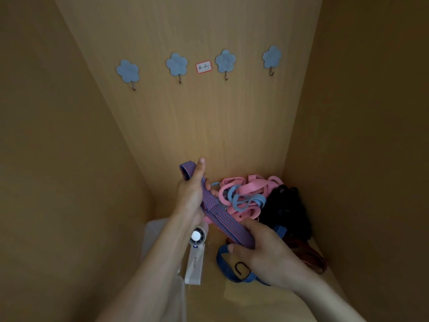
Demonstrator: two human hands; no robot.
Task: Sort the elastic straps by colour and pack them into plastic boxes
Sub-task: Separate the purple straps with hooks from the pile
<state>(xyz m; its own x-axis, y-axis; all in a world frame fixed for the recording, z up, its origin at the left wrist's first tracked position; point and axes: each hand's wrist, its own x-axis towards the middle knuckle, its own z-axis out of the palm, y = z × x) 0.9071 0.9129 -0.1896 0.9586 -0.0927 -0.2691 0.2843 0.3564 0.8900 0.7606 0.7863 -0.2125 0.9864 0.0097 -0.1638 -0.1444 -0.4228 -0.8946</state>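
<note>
A folded bundle of purple-and-red striped elastic strap (220, 214) runs between both hands. My left hand (191, 194) grips its upper end, where a loop sticks out above the fingers. My right hand (262, 249) grips its lower end. Under my right hand lies a blue striped strap (222, 266) with a dark hook. Behind the hands sits a heap of pink straps (246, 194) mixed with light blue straps (241, 202), a black pile (287, 208) beside it, and brown-orange straps (311, 254) at the right. A clear plastic box (154, 231) shows at the lower left, partly hidden by my left arm.
A white handheld fan (196, 254) lies beside the clear box under my left forearm. All of this sits inside a wooden cabinet with side walls close on both sides. Several blue flower-shaped hooks (176, 65) and a small label (203, 66) are on the back panel.
</note>
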